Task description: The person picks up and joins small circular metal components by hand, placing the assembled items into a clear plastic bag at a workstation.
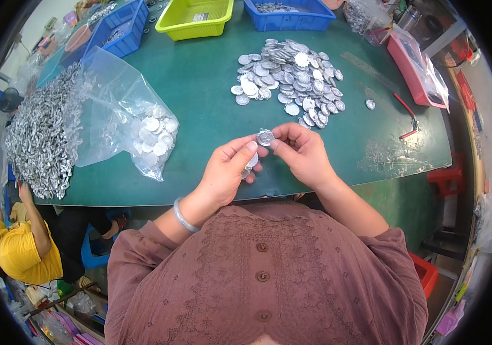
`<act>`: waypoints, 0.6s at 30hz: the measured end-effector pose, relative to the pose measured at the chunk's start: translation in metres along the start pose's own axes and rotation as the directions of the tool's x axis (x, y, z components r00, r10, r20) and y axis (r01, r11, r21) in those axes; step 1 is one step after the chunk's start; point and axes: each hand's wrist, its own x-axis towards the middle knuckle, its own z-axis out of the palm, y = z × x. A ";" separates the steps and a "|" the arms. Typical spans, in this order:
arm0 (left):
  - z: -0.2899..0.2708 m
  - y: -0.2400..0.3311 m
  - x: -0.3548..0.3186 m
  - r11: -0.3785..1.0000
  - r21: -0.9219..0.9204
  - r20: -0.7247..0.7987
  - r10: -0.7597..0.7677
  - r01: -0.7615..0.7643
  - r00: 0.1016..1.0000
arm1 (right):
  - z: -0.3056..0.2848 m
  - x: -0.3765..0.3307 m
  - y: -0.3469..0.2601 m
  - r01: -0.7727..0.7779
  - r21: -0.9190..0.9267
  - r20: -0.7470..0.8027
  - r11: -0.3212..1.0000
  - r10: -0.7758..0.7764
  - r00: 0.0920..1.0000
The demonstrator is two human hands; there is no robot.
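My left hand (230,169) and my right hand (303,154) meet above the front of the green table (200,86). Together they pinch one small round silver disc (265,137) between their fingertips. More silver discs (250,163) are tucked in my left palm, partly hidden by the fingers. A heap of the same silver discs (292,77) lies on the table just beyond my hands. To the left lies a clear plastic bag (120,109) with several discs (155,135) in its lower corner.
A big pile of small silver metal parts (42,138) covers the table's left end. Blue bins (118,29) (289,14) and a yellow-green basket (195,17) stand at the back. A pink tray (415,66) and red-handled pliers (409,118) lie right. A person in yellow (25,244) sits low left.
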 end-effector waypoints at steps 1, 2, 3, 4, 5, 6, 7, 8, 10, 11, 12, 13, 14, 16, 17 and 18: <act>-0.001 -0.002 0.000 1.000 -0.007 0.028 0.023 -0.023 0.999 | 0.002 -0.001 -0.001 0.028 -0.029 0.004 0.999 -0.028 1.000; -0.002 -0.004 0.001 0.999 -0.015 0.056 0.045 -0.045 0.997 | 0.003 -0.002 -0.001 0.056 -0.058 0.006 0.997 -0.055 0.998; -0.004 -0.005 0.002 0.999 -0.016 0.056 0.045 -0.044 0.997 | 0.005 -0.004 -0.006 0.190 -0.212 0.056 0.959 -0.182 0.982; -0.007 -0.005 0.004 0.997 -0.074 0.089 0.005 0.002 0.996 | 0.005 -0.004 -0.008 0.238 -0.251 0.089 0.938 -0.223 0.971; -0.009 -0.005 0.005 0.990 -0.130 0.125 -0.033 0.050 0.992 | 0.005 -0.004 -0.011 0.288 -0.288 0.121 0.913 -0.263 0.957; -0.011 -0.005 0.006 0.990 -0.131 0.122 -0.033 0.049 0.992 | 0.006 -0.004 -0.013 0.339 -0.320 0.156 0.885 -0.303 0.940; -0.013 -0.006 0.007 0.982 -0.172 0.123 -0.059 0.080 0.991 | 0.004 -0.001 -0.015 0.316 -0.338 0.151 0.887 -0.280 0.948; -0.015 -0.005 0.008 0.971 -0.213 0.125 -0.085 0.111 0.989 | 0.000 0.001 -0.016 0.293 -0.355 0.146 0.888 -0.257 0.955; -0.016 -0.001 0.007 0.963 -0.231 0.178 -0.099 0.140 0.979 | -0.014 0.010 -0.004 0.283 -0.512 0.003 0.811 -0.328 0.945; -0.016 -0.001 0.008 0.960 -0.241 0.195 -0.100 0.146 0.976 | -0.021 0.015 -0.002 0.260 -0.614 -0.034 0.745 -0.355 0.934; -0.017 -0.001 0.008 0.956 -0.250 0.212 -0.098 0.151 0.972 | -0.028 0.019 -0.002 0.229 -0.707 -0.066 0.669 -0.385 0.920; -0.017 -0.001 0.008 0.956 -0.251 0.212 -0.097 0.150 0.972 | -0.034 0.023 -0.003 0.196 -0.802 -0.056 0.565 -0.397 0.916; -0.017 -0.001 0.008 0.958 -0.245 0.209 -0.097 0.148 0.973 | -0.038 0.027 -0.002 0.197 -0.802 -0.055 0.564 -0.397 0.916; -0.017 -0.001 0.008 0.960 -0.237 0.213 -0.098 0.149 0.972 | -0.044 0.031 -0.001 0.175 -0.924 0.008 0.341 -0.439 0.899; -0.016 0.000 0.008 0.971 -0.190 0.195 -0.106 0.143 0.975 | -0.047 0.033 -0.001 0.159 -0.948 0.023 0.276 -0.438 0.899; -0.017 0.000 0.007 0.980 -0.141 0.174 -0.112 0.137 0.978 | -0.048 0.035 -0.001 0.144 -0.967 0.039 0.210 -0.437 0.898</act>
